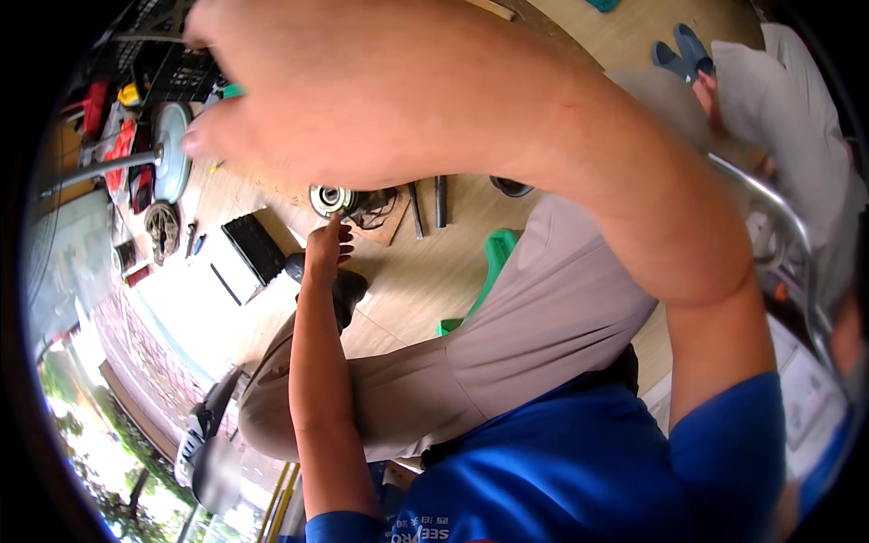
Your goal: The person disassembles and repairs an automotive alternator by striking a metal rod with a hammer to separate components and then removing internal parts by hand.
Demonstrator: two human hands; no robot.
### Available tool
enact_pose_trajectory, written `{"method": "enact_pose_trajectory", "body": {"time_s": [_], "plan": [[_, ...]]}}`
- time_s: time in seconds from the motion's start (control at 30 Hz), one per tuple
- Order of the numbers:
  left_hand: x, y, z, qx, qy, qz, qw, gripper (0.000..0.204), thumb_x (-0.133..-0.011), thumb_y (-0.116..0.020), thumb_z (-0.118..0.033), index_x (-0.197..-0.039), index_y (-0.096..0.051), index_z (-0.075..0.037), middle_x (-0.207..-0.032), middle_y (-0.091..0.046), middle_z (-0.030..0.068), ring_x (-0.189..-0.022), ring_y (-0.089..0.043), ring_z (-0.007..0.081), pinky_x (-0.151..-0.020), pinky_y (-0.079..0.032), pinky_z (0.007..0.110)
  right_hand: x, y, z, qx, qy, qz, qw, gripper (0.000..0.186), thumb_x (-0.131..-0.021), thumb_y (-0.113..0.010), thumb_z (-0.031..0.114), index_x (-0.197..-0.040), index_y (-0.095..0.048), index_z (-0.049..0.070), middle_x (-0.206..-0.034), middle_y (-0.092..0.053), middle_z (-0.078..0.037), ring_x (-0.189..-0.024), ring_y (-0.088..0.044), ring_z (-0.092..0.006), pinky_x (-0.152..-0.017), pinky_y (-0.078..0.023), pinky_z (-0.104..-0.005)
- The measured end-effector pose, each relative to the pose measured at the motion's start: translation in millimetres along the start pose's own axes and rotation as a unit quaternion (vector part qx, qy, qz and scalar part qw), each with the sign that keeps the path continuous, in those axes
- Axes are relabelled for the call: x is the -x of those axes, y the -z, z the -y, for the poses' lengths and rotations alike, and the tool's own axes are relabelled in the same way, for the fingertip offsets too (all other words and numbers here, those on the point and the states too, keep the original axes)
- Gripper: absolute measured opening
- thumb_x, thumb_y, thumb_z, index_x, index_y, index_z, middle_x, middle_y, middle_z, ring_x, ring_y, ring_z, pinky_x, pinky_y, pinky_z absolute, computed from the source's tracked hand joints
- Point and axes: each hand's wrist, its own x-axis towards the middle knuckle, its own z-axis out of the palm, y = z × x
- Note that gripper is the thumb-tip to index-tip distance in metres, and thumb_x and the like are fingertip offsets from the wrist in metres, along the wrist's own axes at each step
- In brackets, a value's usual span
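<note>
My right hand (317, 100) is raised close to the camera and fills the upper middle, slightly blurred. Its thumb and a finger stand apart, with nothing visible between them; the upper edge cuts off part of the hand. Lower down, my left hand (326, 246) reaches toward the floor with loosely bent, separated fingers. One digit reaches the near rim of a round metal part (332, 197) with a ringed centre. Beside that part, dark wires (373, 210) lie on brown cardboard (396, 222). My right hand and forearm hide whatever lies behind them.
Two dark bars (441, 201) lie right of the cardboard. A black box (253, 249) and a coiled bundle (162, 233) are at left, near a round grey disc (172, 152) on a rod. Green plastic (493, 267) lies by my leg. Another person's legs (769, 100) are upper right.
</note>
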Motion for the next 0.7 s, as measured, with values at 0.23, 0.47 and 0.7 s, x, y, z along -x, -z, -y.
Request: {"method": "enact_pose_trajectory", "body": {"time_s": [0.23,0.47,0.7], "plan": [[9.8,-24.0,-4.5,0.087,0.019,0.062,0.994,0.045,-0.099,-0.054,-0.045,-0.115,-0.065,-0.004,-0.107,-0.069,0.0074,-0.089,-0.066,0.0218,-0.075,-0.052,0.036,5.2,13.7,-21.4,-0.011,0.049,-0.002,0.999,0.030,-0.098,-0.059,0.017,-0.099,-0.052,-0.012,-0.093,-0.057,-0.021,-0.077,-0.059,-0.0251,-0.072,-0.055,-0.0341],[4.6,-28.7,-1.1,0.126,-0.002,0.038,0.991,0.042,-0.094,-0.061,-0.045,-0.121,-0.058,-0.013,-0.110,-0.067,0.0047,-0.095,-0.065,0.0215,-0.081,-0.051,0.039,15.2,25.8,-28.1,-0.021,0.081,0.008,0.996,0.030,-0.097,-0.060,0.016,-0.100,-0.052,-0.013,-0.093,-0.057,-0.022,-0.077,-0.059,-0.0251,-0.072,-0.056,-0.0335],[4.5,-31.1,8.6,0.160,-0.113,0.061,0.979,0.042,-0.093,-0.061,-0.046,-0.122,-0.059,-0.016,-0.108,-0.066,0.0029,-0.097,-0.064,0.0201,-0.086,-0.050,0.040,21.6,30.9,-29.6,-0.021,0.094,0.014,0.995,0.030,-0.097,-0.060,0.015,-0.100,-0.051,-0.013,-0.093,-0.058,-0.022,-0.077,-0.060,-0.0252,-0.072,-0.056,-0.0329]]}}
